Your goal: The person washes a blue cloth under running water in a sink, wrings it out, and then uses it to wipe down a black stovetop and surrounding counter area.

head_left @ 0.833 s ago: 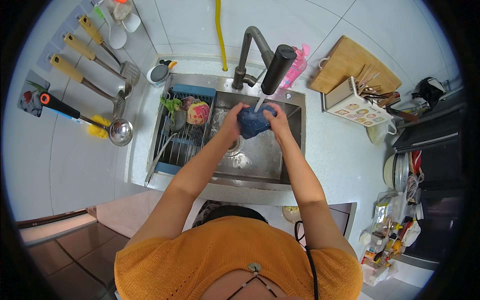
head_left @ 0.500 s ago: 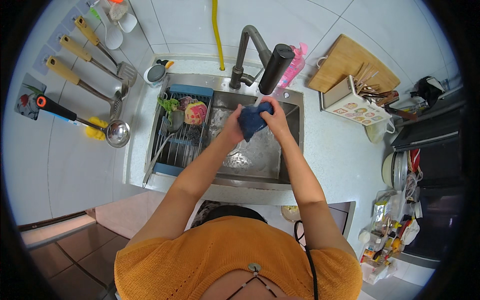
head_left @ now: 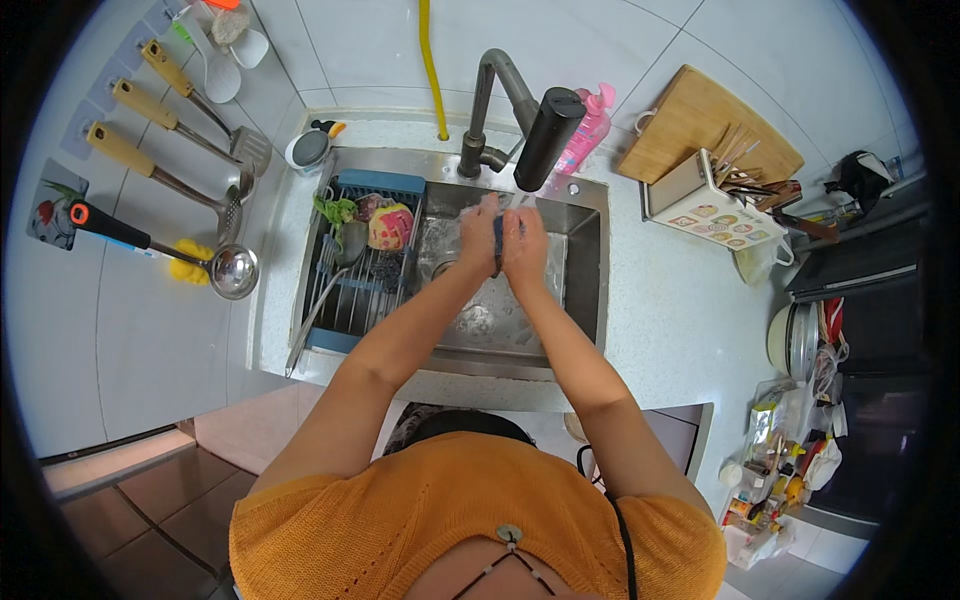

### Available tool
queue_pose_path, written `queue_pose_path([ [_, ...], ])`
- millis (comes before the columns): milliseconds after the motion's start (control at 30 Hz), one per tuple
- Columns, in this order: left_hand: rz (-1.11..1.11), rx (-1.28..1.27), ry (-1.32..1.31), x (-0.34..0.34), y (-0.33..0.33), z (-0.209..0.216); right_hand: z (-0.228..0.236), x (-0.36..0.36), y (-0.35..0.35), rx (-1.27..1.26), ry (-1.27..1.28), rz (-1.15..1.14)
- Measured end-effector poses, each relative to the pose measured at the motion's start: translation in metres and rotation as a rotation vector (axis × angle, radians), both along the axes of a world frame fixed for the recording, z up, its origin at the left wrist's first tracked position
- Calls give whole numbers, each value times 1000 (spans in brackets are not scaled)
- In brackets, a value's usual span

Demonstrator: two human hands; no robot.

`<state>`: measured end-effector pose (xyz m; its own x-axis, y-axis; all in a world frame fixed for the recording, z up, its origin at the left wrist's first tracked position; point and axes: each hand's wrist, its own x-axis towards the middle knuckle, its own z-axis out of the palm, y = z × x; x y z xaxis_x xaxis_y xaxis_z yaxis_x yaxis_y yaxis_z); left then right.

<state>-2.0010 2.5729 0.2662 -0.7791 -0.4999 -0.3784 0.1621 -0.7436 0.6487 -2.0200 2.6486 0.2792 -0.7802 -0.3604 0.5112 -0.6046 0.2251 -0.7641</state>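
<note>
Over the steel sink [head_left: 585, 270], my left hand [head_left: 478, 238] and my right hand [head_left: 524, 247] press together around a dark blue cloth [head_left: 498, 240]. Only a narrow strip of the cloth shows between them; the rest is covered by my fingers. Water runs from the black spout of the faucet [head_left: 548, 140] onto my right hand. Both hands are closed on the cloth, just below and to the left of the spout.
A blue drying rack [head_left: 375, 181] at the sink's left holds a long-handled spatula [head_left: 350, 240], greens and a pink-and-yellow patterned item. Behind the faucet stands a pink bottle [head_left: 588, 130]. A utensil caddy [head_left: 690, 200] and wooden cutting board [head_left: 690, 110] are at right; ladles hang left.
My hands have come together and shifted slightly left. The cloth, spread between them before, is now squeezed and mostly hidden.
</note>
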Motion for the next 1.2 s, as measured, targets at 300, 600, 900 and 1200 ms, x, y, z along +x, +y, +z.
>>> queue_pose_path([
  [300,50,-415,-126,-8,-13,-21,-9,-7,-13,2,-177,-129],
  [600,-98,-27,-307,3,12,21,22,-28,-1,190,-157,-139],
  [900,-328,225,-170,29,-28,-7,-35,-74,22,81,-814,-49],
  [1200,-267,162,101,26,-17,-13,8,-34,15,-458,-1288,27],
])
